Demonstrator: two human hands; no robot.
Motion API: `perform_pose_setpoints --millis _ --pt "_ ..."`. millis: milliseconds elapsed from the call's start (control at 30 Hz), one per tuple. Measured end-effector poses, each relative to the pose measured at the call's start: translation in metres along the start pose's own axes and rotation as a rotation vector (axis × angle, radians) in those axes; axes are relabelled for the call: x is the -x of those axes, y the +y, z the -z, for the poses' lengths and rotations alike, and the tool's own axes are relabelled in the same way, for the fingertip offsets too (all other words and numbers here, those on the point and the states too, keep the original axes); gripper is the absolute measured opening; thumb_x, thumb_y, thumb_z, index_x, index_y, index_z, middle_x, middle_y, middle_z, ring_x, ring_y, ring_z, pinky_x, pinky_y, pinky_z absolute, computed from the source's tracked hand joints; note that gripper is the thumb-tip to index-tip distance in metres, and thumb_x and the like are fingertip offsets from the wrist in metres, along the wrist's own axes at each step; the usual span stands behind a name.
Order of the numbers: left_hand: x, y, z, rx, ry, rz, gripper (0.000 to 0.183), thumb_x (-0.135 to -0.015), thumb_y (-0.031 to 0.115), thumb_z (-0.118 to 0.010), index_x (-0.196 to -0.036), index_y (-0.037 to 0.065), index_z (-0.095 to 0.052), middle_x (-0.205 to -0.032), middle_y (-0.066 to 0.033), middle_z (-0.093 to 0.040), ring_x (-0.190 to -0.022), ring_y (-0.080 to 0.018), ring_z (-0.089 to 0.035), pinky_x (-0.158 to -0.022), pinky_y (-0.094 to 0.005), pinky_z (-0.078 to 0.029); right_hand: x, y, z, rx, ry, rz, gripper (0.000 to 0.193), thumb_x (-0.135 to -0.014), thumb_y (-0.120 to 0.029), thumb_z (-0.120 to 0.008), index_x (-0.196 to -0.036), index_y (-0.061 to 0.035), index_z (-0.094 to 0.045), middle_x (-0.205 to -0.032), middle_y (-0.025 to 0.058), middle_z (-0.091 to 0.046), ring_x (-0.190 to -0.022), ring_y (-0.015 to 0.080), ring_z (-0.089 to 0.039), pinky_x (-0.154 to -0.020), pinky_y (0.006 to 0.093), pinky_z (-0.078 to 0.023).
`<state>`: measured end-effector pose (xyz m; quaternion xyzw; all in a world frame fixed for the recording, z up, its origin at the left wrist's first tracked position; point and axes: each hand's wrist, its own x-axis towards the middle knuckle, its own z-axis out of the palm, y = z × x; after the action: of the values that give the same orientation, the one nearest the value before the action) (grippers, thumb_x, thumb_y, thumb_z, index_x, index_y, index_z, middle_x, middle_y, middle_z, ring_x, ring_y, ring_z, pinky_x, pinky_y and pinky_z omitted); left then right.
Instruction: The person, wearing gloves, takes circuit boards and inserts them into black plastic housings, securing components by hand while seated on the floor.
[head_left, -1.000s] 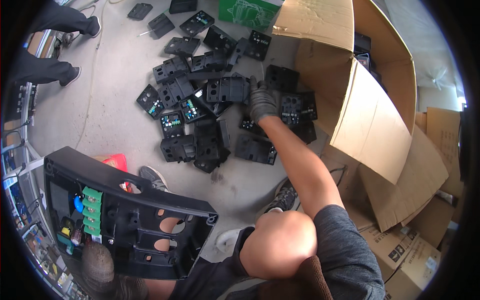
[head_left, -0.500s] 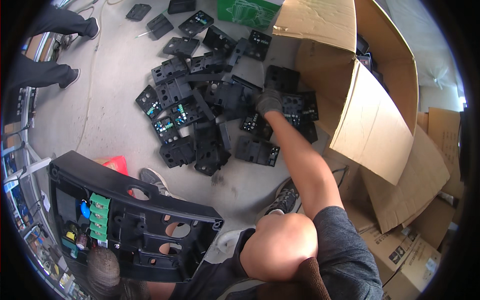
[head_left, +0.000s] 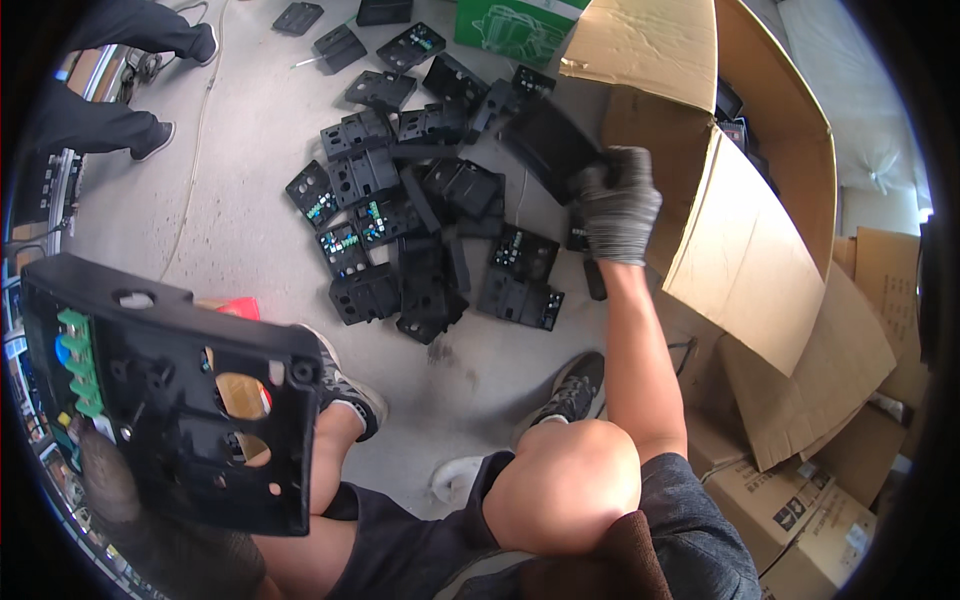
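My left hand (head_left: 108, 478), in a dark glove, grips a black plastic housing (head_left: 170, 395) by its near left part. That housing has a green terminal block, a blue round component and several cut-out holes. Farther off, my right hand (head_left: 620, 205), in a grey knit glove, is closed on the edge of another black housing (head_left: 548, 150), tilted and lifted above the pile; its fingers are partly hidden. Beneath and to the left, more black housings (head_left: 362, 178) lie heaped on the floor, some with small circuit boards inside (head_left: 378, 222).
A large open cardboard box (head_left: 760, 225) stands at the right, dark items inside. Behind the heap is a green box (head_left: 515, 30). Flattened cardboard (head_left: 805, 360) and closed cartons (head_left: 775, 505) sit nearer. Another person's legs (head_left: 110, 125) show at far left, beside a cable (head_left: 203, 120).
My right hand has moved right and lifted a black housing from the heap. The left hand has shifted left with its housing, which has turned somewhat.
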<state>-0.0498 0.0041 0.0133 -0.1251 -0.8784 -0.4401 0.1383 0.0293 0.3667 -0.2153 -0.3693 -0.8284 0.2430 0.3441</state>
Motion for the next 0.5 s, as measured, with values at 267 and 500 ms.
perform_pose_setpoints --millis 267,500 --pt "-0.017 -0.010 0.010 0.765 -0.525 0.540 0.034 -0.105 0.019 -0.054 -0.132 -0.001 -0.056 -0.118 -0.0173 -0.066 -0.098 -0.0181 -0.067 -0.087 -0.0300 -0.057 -0.048 -0.061 0.059 -1.327 0.292 -0.823 0.030 -0.097 -0.025 -0.060 -0.115 -0.0013 -0.056 -0.084 0.0099 -0.061 -0.080 0.0243 -0.064 -0.070 0.0360 -0.057" --pt "-0.010 -0.008 0.015 0.113 -0.277 0.013 0.037 -0.104 0.012 -0.056 -0.139 0.001 -0.053 -0.125 -0.0194 -0.063 -0.104 -0.0238 -0.066 -0.090 -0.0331 -0.057 0.051 -0.024 0.081 -0.951 -0.396 -0.623 0.033 -0.099 -0.011 -0.061 -0.130 0.0004 -0.054 -0.092 0.0130 -0.069 -0.079 0.0167 -0.063 -0.069 0.0319 -0.054"
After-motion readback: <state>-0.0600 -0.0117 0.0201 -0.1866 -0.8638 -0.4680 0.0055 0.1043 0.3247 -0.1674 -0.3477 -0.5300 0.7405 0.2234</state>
